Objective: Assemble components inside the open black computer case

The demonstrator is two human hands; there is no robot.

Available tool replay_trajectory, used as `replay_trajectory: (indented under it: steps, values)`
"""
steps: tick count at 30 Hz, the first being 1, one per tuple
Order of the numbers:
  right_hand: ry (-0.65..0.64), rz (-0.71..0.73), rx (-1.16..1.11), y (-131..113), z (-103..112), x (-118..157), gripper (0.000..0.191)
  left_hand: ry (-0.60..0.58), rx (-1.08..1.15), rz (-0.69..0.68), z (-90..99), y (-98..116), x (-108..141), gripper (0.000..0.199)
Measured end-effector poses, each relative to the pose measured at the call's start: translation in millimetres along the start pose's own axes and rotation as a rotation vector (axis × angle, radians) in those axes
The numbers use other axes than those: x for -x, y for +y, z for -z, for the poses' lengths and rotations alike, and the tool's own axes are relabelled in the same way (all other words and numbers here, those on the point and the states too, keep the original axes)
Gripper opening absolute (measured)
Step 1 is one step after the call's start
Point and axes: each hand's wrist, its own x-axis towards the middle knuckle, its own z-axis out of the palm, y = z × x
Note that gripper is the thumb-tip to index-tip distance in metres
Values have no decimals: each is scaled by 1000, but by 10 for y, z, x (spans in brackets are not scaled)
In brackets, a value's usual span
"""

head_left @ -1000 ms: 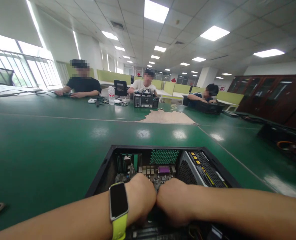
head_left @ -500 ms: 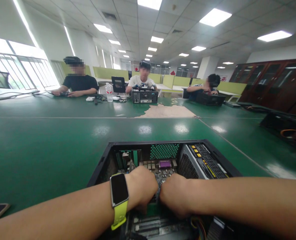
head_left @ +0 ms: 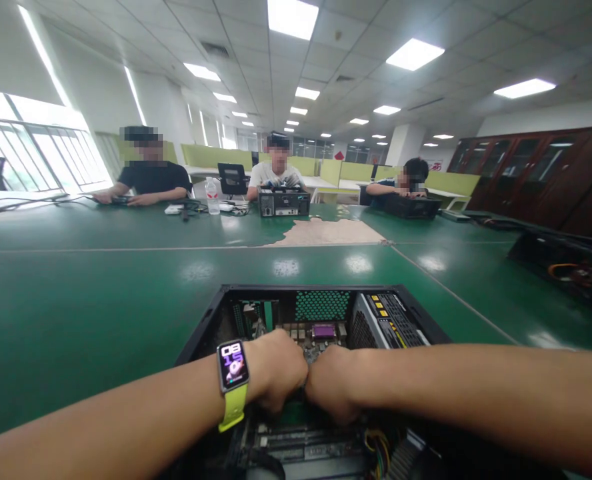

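Observation:
An open computer case (head_left: 271,289) lies in front of me on a green table. Both my hands reach down inside it, over the motherboard (head_left: 321,345). My left hand (head_left: 282,367), below a watch with a yellow-green strap (head_left: 234,405), is closed with its fingertips out of sight. Close against it, my right hand (head_left: 332,383) is closed too, knuckles up. Whatever the fingers grip is hidden beneath the hands. A purple port connector (head_left: 323,331) shows just beyond them. To the right sits the power supply (head_left: 389,320) with its yellow-marked label.
Coloured cables (head_left: 379,448) run along the case's near right part. Across the green table (head_left: 101,287) sit several people, one behind another computer case (head_left: 285,202). A water bottle (head_left: 212,197) stands near them. A further open case (head_left: 566,267) lies at the right.
My hands have drawn closer together, the right one shifting slightly left. The watch screen has lit up. The camera view has tilted up a little.

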Motion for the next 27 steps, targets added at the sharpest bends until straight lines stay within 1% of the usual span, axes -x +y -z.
replay_trajectory:
  steps: [4, 8, 13, 18, 20, 23, 27]
  values:
    - [45, -70, -59, -93, -26, 88, 35, -58, 5, 22, 30, 104, 47, 31]
    - [14, -118, -87, -148, -108, 120, 36, -6, 68, 50, 0, 115, 59, 27]
    - [8, -145, -129, -127, -159, 80, 39, -20, 99, 66, -39, 108, 32, 30]
    - [54, -162, -142, -90, -139, 28, 43, -54, 70, 21, -41, 114, -4, 41]
    - [58, -168, -141, -72, -120, 25, 44, -50, 57, 23, -31, 115, -12, 40]
    - [25, -156, -134, -51, -98, 11, 42, -76, 45, -3, 7, 128, -19, 34]
    - [-46, -125, -131, -51, -106, -49, 43, -112, 52, -50, 51, 159, -46, 33]
